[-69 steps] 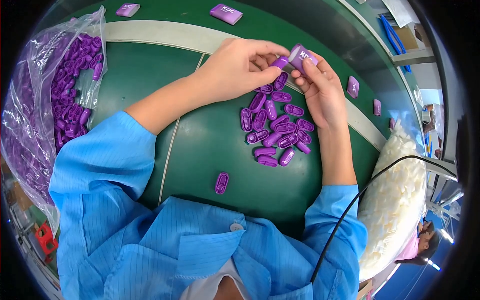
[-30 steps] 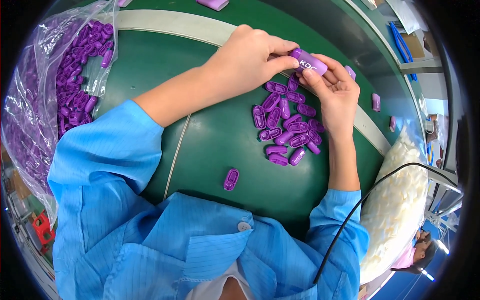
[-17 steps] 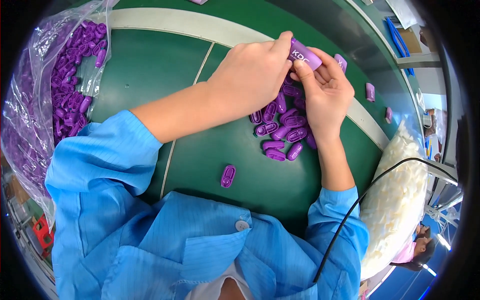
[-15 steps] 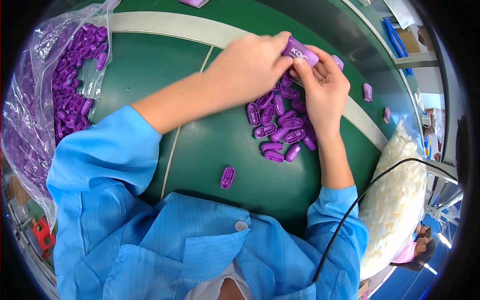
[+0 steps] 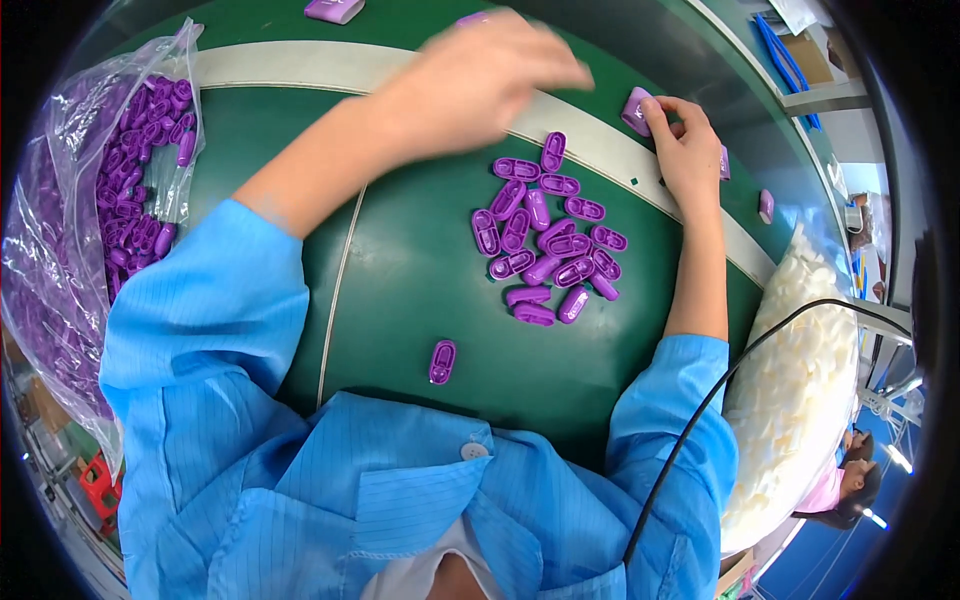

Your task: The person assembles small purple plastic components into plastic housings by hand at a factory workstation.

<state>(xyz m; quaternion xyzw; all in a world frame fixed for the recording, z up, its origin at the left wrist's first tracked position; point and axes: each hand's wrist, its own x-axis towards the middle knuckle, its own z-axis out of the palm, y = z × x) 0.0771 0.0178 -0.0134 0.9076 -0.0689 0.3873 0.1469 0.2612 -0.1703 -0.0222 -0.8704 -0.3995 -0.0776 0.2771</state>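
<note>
My right hand [image 5: 686, 150] pinches the near edge of a light purple, flattened plastic casing [image 5: 636, 112] between thumb and fingers, over the far green strip. My left hand [image 5: 465, 85] is blurred in motion above the pale band, its fingers stretched to the right and nothing visible in them. Partly behind it shows another purple piece [image 5: 471, 18]. Between my forearms several dark purple oval plastic shells [image 5: 537, 208] lie loosely on the green surface, some hollow side up, others rounded side up. A single purple shell [image 5: 442, 362] lies apart, close to my body.
At the left, a clear plastic bag [image 5: 75, 200] holds many purple shells. A bulging bag of cream-coloured pieces [image 5: 790, 400] stands at the right, a black cable [image 5: 690, 430] passing before it. More casings [image 5: 334, 10] lie along the far strip. A metal frame [image 5: 850, 122] rises at the right.
My hands have moved apart. The left withdrew leftward from the casing both were touching; the right moved rightward, now at a casing on the far strip. Casings on that strip have shifted.
</note>
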